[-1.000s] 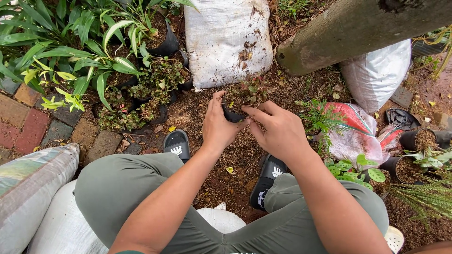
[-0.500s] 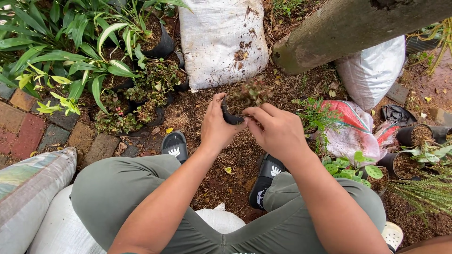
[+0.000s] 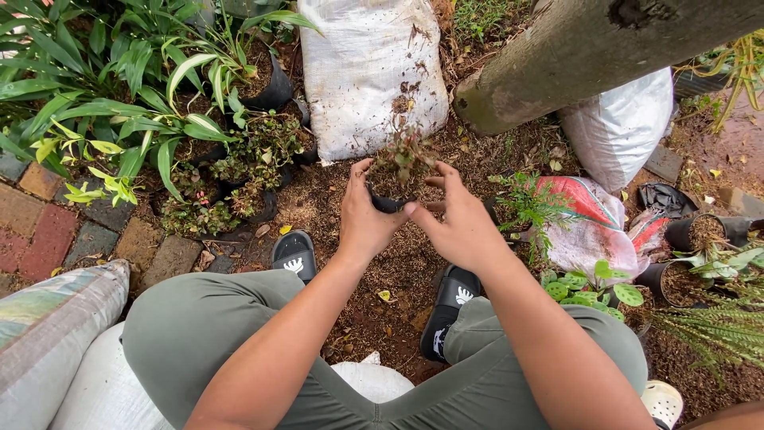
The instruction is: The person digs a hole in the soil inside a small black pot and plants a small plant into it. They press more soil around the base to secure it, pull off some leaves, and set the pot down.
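Both hands, left hand and right hand, have lifted the small black plastic nursery pot with its reddish-green seedling slightly higher, each grip closed around its sides.

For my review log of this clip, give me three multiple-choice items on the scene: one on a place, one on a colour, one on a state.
1. Where is the small black pot?
A. between both hands, above the soil
B. on the brick paving
C. on top of the white sack

2. What colour are the trousers?
A. blue
B. olive green
C. red

3. How does the left hand stand to the pot?
A. far off
B. flat on the knee
C. cupped against its side

Answers:
1 A, the left and right hand hold it above the ground.
2 B, both legs show olive green.
3 C, its fingers wrap the pot's wall.
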